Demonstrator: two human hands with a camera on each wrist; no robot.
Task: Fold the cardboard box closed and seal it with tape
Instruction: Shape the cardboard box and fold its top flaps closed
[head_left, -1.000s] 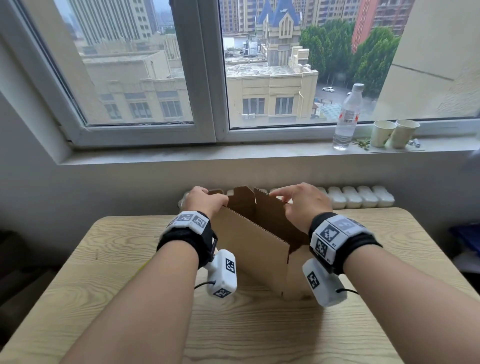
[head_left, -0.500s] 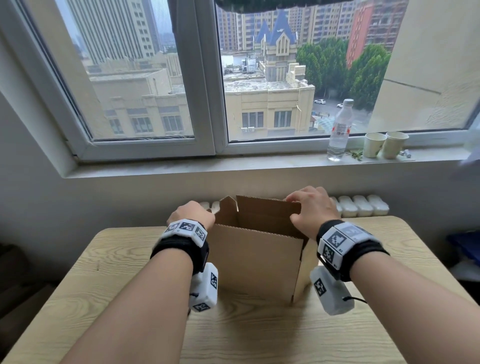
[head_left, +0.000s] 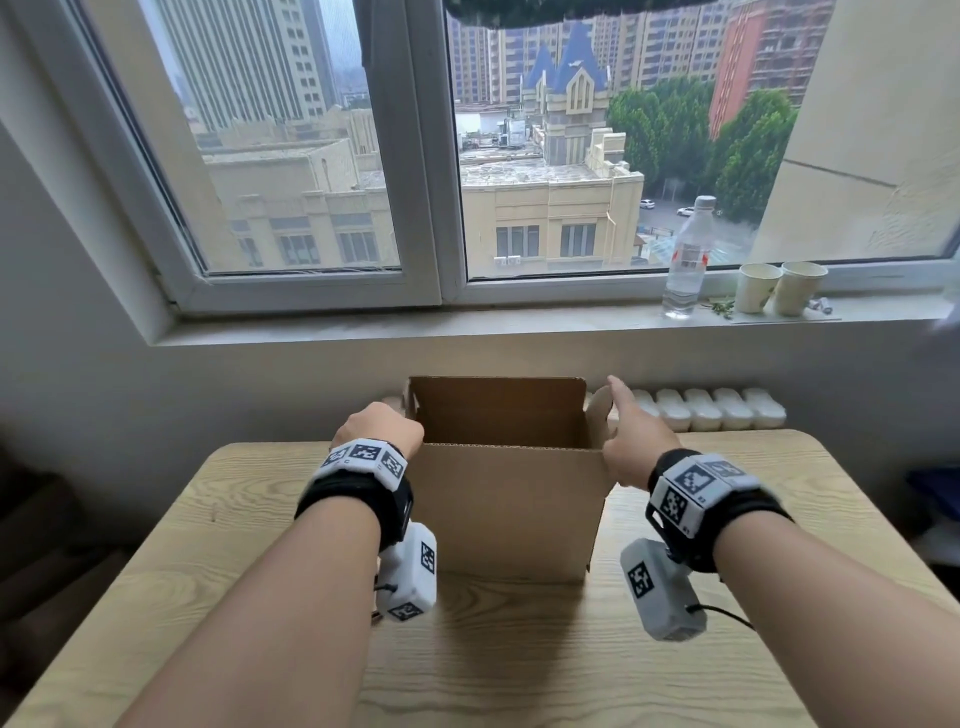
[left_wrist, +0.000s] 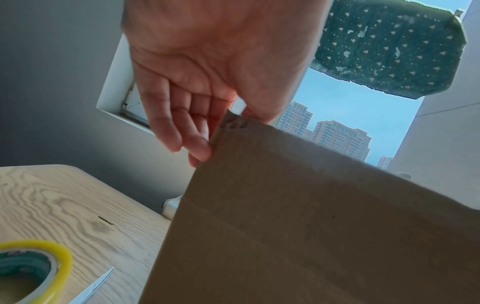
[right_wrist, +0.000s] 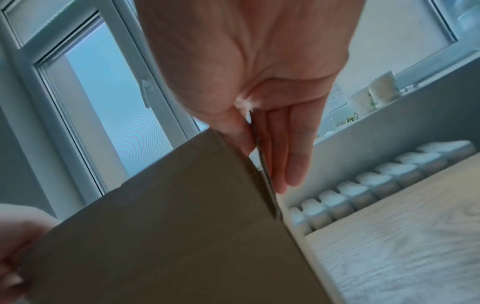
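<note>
- Cardboard box (head_left: 506, 499) stands upright in the middle of the wooden table (head_left: 727, 649), top open, flaps up.
- Left hand (head_left: 376, 428) is at the left top corner of the box; in the left wrist view its fingers (left_wrist: 179, 127) lie along the left flap and the thumb is on the other side, so it pinches the cardboard.
- Right hand (head_left: 631, 441) grasps the right flap the same way, fingers (right_wrist: 285, 156) straight on the outside, thumb on the inside.
- Roll of yellow tape (left_wrist: 36, 269) lies on the table left of the box, and just beside it a blade of scissors (left_wrist: 93, 288); the left arm hides them from the head view.
- Behind the table is a white radiator (head_left: 711, 410).
- On the windowsill (head_left: 467, 325) stand a water bottle (head_left: 685, 260) and two paper cups (head_left: 782, 286), well apart from the box.
</note>
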